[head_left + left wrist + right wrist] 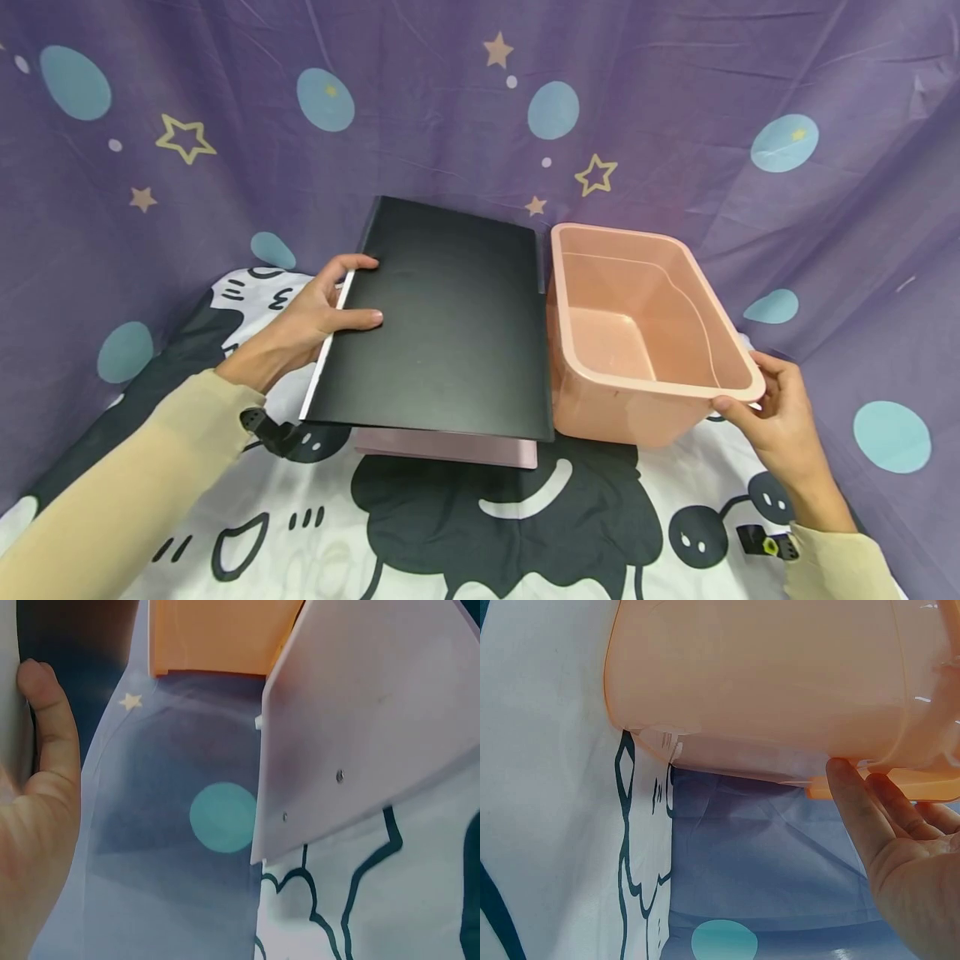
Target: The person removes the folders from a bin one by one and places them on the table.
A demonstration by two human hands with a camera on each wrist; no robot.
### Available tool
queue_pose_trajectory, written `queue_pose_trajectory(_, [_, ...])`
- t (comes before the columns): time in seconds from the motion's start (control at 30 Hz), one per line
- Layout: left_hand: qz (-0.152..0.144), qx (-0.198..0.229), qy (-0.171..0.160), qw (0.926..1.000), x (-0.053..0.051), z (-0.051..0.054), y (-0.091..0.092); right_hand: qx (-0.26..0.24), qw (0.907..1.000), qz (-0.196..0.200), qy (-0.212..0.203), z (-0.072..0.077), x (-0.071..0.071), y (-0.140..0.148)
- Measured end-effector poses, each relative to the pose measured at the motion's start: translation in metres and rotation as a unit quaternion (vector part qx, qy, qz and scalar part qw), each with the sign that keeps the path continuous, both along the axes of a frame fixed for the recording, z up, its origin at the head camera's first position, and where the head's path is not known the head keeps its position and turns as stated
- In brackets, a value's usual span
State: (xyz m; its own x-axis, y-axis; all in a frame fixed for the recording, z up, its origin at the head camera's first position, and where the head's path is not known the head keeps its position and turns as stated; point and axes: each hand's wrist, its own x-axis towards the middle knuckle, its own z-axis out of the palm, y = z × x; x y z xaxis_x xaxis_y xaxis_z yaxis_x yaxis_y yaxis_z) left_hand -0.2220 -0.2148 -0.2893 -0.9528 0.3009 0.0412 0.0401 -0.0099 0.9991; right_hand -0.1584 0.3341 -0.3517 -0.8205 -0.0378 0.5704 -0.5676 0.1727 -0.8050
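Note:
A flat black folder (442, 325) with a white left edge lies tilted over a pale pink panel (450, 447). My left hand (300, 325) grips the folder by that edge, thumb on the top face; in the left wrist view the hand (49, 772) shows at the far left. To the folder's right stands a peach plastic bin (637, 417), its inside bare. With my right hand (783, 421) I hold the bin's near right corner, thumb on the rim. Seen from the right wrist, the fingers (855, 802) reach under the rim.
A cartoon-printed cloth (420, 533) covers the surface below. Behind hangs a purple curtain (435, 125) with stars and blue spots, close to the folder and bin. In the left wrist view the pink panel (360, 727) shows small screw-like spots.

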Motion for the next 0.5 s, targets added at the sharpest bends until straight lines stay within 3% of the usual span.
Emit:
queue_pose_trajectory(0.23, [0.008,-0.02,0.024,0.9995,0.003,-0.003,-0.016,0.0,1.0,0.004,-0.001,0.0,0.0,0.0])
queue_pose_trajectory(0.5, [0.013,-0.06,0.024,0.9978,0.004,-0.007,-0.037,-0.002,1.0,0.002,0.001,-0.001,-0.001,0.0])
